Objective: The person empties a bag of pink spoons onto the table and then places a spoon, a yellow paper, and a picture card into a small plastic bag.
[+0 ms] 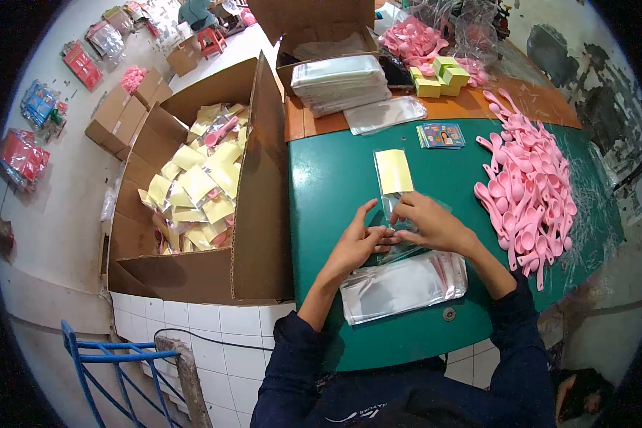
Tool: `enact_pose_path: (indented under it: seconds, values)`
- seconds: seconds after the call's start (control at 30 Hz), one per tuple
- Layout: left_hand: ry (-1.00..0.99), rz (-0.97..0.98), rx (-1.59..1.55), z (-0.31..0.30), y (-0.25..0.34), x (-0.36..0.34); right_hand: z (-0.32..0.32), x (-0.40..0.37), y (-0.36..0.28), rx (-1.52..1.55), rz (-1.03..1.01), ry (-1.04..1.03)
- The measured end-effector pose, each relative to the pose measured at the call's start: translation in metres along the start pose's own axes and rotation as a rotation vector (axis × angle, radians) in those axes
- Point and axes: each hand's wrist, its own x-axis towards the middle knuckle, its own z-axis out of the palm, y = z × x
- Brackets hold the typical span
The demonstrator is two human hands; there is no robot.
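Note:
A clear plastic bag [388, 202] with a pale yellow card [394, 171] at its far end lies on the green table in front of me. At the bag's near end, my left hand [360, 241] has its fingertips on the plastic, with the index finger raised. My right hand [435, 225] comes in from the other side, its curled fingers pinching the film close to the left fingertips. Part of the bag is hidden under both hands. Just below them sits a stack of clear plastic bags [399, 289].
Pink plastic spoons [524, 192] form a heap on the right. Printed cards [441, 135], yellow card stacks [441, 77] and more bags [339, 82] lie toward the back. A large cardboard box [264, 178] of packed bags stands left, with a blue metal frame [121, 357] nearer.

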Motion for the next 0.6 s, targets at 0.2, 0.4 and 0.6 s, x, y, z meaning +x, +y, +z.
enact_pose_path:
  seconds: [0.2, 0.4, 0.6]
  values:
    - [0.096, 0.045, 0.156, 0.004, -0.003, 0.003, 0.000, 0.006, 0.002, 0.148, 0.087, 0.010]
    - [0.134, 0.030, 0.124, 0.008, -0.001, 0.005, 0.002, 0.006, 0.008, 0.134, 0.118, 0.012]
    - [0.121, 0.005, 0.069, 0.006, 0.000, 0.005, 0.010, 0.004, 0.009, 0.101, 0.093, -0.031]
